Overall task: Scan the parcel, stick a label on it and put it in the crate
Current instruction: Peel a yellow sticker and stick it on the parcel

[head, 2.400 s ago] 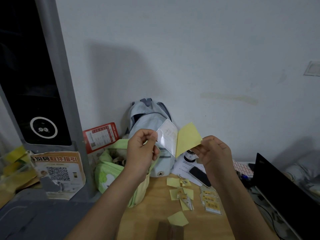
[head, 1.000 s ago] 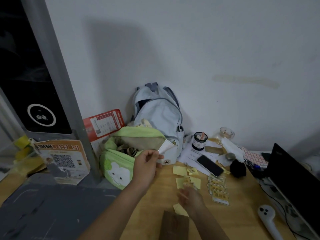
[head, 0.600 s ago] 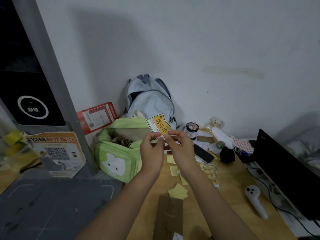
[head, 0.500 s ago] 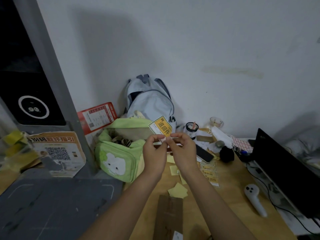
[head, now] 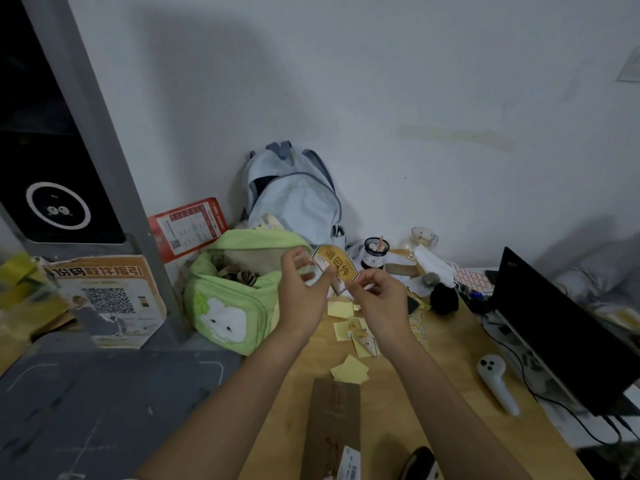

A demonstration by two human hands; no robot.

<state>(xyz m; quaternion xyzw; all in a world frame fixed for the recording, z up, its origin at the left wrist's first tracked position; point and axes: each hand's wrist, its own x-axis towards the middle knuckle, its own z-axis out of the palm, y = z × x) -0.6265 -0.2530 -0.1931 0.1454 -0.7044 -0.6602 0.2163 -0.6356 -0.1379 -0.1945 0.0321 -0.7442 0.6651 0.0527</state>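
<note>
— Looking at the label: what is it like?

— A small yellow-orange sticker with dark characters and a pale border, tilted, held in the air above the bench, in front of the green bag and the blue backpack.

— And the parcel?

— A long brown parcel lies flat on the bench near the bottom edge, below both hands, with a white tag at its near end. Yellow backing scraps lie just beyond it, and more labels sit between the forearms.

— The hands?

— The right hand pinches the label's lower edge between thumb and fingertips, the fingers curled in narrow. The left hand is blurred; its fingers are spread loosely beside the label's left edge, and I cannot tell whether they touch it.

— What differs from half a second ago?

— Then both hands met tight at the label's bottom edge. Now the left has opened and drawn a little away, and the label leans further right. The parcel has not moved.

— Anything else?

— A white scanner lies on the bench to the right, near a dark laptop. No crate that I can make out.
</note>
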